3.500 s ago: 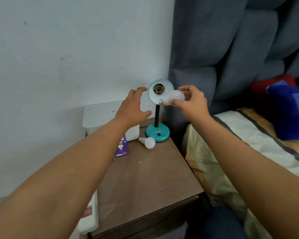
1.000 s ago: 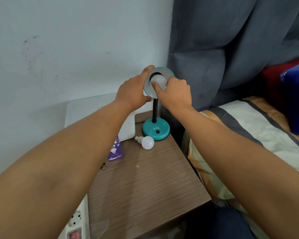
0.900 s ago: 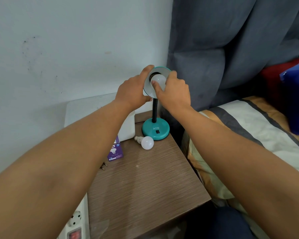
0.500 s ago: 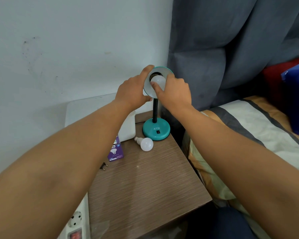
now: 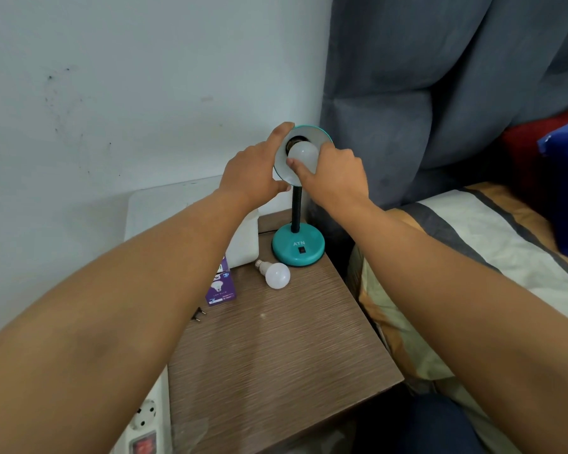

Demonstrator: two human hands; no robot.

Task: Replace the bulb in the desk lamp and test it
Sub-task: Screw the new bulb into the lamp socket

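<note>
A teal desk lamp [image 5: 298, 245] with a black flexible neck stands at the back right of the wooden bedside table [image 5: 276, 348]. Its round shade [image 5: 312, 132] faces me. My left hand [image 5: 253, 172] grips the shade's left rim. My right hand [image 5: 333, 178] holds a white bulb [image 5: 304, 154] whose base sits in the socket inside the shade. A second white bulb [image 5: 276, 274] lies on the table in front of the lamp base.
A purple bulb box [image 5: 222, 285] and a white box [image 5: 191, 221] sit by the wall. A black plug [image 5: 199, 314] lies on the table. A white power strip [image 5: 143, 427] is at lower left. A bed [image 5: 492, 244] adjoins on the right, a grey curtain [image 5: 440, 77] behind.
The bulb went from in front of the shade into the socket. Over the last second my right fingers have shifted slightly on the bulb; my left hand stays on the shade.
</note>
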